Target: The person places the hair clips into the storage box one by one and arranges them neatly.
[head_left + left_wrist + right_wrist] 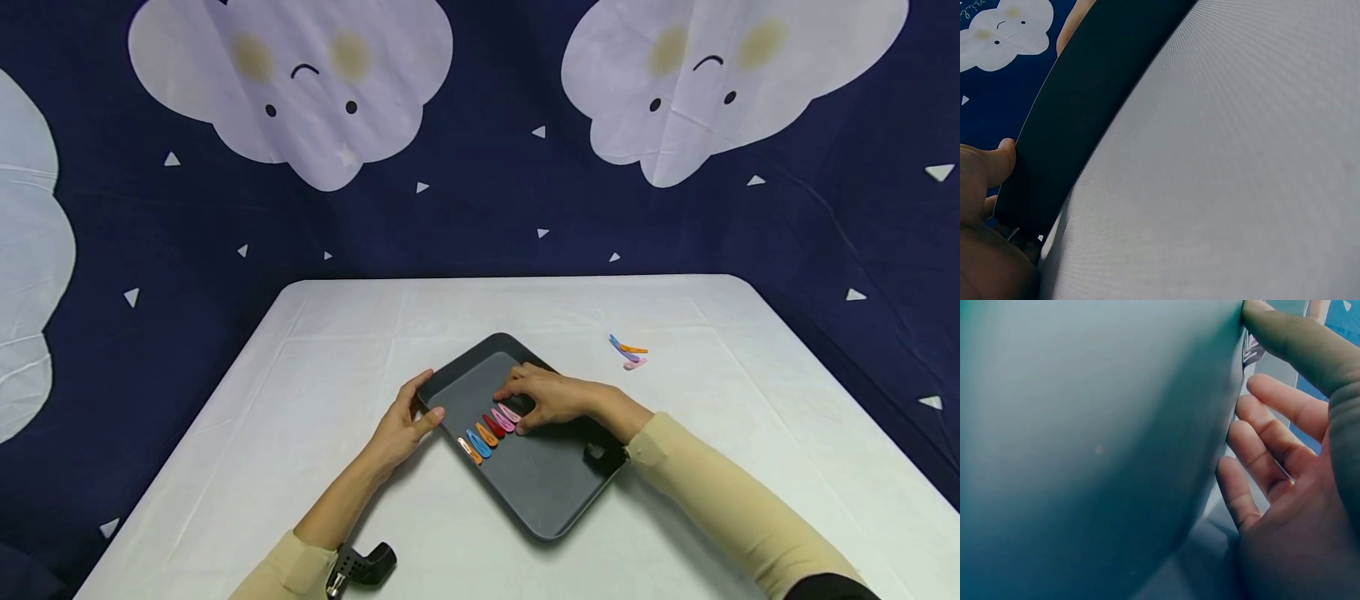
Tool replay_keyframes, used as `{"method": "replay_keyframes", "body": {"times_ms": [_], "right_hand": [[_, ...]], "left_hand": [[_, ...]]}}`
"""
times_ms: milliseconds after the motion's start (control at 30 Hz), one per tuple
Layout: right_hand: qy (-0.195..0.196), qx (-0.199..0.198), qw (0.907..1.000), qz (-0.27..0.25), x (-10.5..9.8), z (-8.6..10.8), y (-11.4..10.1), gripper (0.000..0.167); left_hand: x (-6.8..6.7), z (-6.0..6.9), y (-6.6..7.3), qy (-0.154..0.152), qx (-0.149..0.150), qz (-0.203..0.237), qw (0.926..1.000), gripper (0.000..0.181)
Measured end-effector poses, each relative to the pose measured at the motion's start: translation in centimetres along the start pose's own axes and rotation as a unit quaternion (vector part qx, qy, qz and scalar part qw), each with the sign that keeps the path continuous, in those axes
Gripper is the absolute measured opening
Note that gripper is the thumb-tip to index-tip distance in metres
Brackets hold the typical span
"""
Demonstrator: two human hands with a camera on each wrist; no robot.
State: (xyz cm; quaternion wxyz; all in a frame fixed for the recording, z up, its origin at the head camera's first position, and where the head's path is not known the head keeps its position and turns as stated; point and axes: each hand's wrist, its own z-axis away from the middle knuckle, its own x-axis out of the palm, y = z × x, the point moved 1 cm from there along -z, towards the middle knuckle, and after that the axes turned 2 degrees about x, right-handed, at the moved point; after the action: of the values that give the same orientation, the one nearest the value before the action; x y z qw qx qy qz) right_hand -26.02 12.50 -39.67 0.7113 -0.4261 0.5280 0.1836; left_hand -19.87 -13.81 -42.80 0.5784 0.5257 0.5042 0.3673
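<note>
A dark grey rectangular tray (pixel 540 483) lies slanted on the table. My left hand (pixel 401 429) grips its left corner, thumb at the rim and fingers along the outer side; the left wrist view shows the tray's dark side wall (pixel 1079 119) beside the thumb. Inside the tray, several snap hair clips form a slanted row: orange, blue (pixel 478 443), orange, red (pixel 493 426) and pink. My right hand (pixel 551 396) reaches in at the pink end, with thumb and fingers spread around the last pink hair clip (pixel 510 412). In the right wrist view, the fingers (pixel 1254 450) look relaxed against the tray's floor.
A small loose pile of hair clips (pixel 627 353), blue, purple, orange and pink, lies on the white tabletop (pixel 360 333) right of the tray. A dark blue cloth with clouds (pixel 480 225) hangs behind the table. Black wrist cameras (pixel 367 567) sit at both cuffs.
</note>
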Motion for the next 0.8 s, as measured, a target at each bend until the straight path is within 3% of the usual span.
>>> {"method": "replay_keyframes", "body": {"times_ms": [433,800], "right_hand": [[0.021,0.013,0.9996,-0.012,-0.6,0.3,-0.1,0.051],[0.09,0.012,0.9953,-0.033,-3.4,1.6,0.0,0.05]], "left_hand": [[-0.1,0.0,0.0,-0.003,0.001,0.0,1.0,0.066],[0.0,0.0,0.0,-0.001,0.0,0.001,1.0,0.066]]}}
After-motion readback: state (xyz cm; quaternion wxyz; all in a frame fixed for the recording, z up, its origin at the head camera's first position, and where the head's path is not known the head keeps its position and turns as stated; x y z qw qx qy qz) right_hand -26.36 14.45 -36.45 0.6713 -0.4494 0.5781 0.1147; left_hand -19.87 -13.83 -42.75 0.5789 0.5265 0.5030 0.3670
